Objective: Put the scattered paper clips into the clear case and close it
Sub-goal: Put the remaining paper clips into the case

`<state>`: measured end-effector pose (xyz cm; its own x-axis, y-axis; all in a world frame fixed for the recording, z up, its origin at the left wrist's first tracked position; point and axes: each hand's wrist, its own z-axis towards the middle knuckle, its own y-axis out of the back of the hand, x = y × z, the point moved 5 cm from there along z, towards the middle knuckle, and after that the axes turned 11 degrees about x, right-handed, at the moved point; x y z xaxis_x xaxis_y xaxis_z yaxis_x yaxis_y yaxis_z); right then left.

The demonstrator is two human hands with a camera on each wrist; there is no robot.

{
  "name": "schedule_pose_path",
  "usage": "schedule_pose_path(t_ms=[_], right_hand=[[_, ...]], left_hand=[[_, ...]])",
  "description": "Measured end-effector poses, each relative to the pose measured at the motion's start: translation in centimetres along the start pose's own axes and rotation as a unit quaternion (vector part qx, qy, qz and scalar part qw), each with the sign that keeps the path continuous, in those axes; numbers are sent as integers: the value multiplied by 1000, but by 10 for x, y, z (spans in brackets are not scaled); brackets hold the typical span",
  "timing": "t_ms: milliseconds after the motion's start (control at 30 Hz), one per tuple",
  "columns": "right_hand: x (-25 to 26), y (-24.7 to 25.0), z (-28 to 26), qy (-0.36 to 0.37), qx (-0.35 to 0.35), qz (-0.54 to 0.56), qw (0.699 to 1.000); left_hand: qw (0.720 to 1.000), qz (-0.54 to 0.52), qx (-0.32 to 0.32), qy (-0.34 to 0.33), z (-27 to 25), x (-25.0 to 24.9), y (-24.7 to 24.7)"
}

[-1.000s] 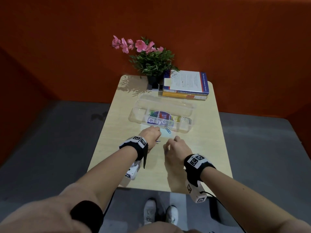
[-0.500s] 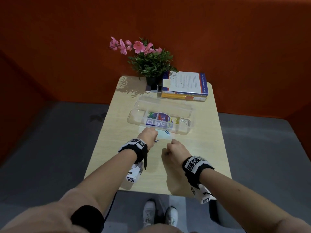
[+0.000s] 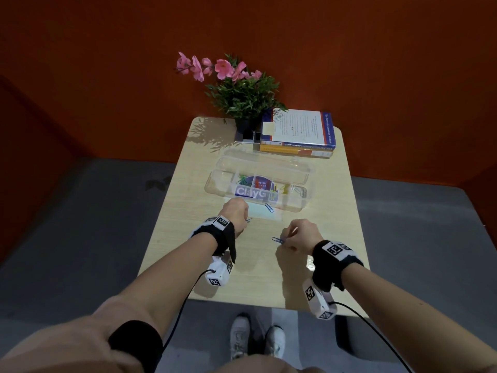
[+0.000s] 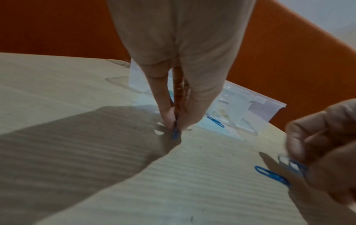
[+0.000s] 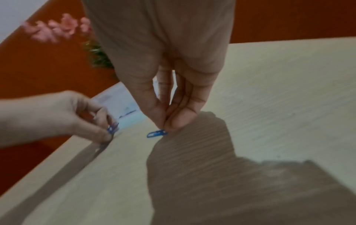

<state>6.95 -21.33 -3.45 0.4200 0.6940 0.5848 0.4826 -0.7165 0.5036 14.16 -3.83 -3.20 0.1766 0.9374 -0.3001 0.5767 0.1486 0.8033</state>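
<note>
Head view: clear case lies open mid-table, coloured clips inside.
Left hand: pinches 1 blue clip at the tabletop.
Right hand: pinches blue clips.
Loose clip: just before the case.

Dim, warm light falls from above and ahead; hard arm shadows run towards the camera across the bench in both wrist views; the head view bends at its edges; the right wrist view is smeared, its flowers out of focus.
</note>
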Motion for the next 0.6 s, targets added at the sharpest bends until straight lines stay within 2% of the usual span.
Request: schedule_pose_path(t_ms=[100, 267, 467, 600], right_hand=[[0, -15, -1, 20, 29, 7, 999], [12, -25, -2, 23, -47, -99, 994], [16, -24, 2, 6, 13, -175, 984], [13, -25, 6, -15, 51, -212, 976]], left_hand=[[1000, 8, 0, -28, 2, -13, 2], [994, 45, 17, -95, 8, -45, 5], [984, 110, 27, -139, 17, -57, 8], [964, 211, 53, -153, 22, -61, 2]])
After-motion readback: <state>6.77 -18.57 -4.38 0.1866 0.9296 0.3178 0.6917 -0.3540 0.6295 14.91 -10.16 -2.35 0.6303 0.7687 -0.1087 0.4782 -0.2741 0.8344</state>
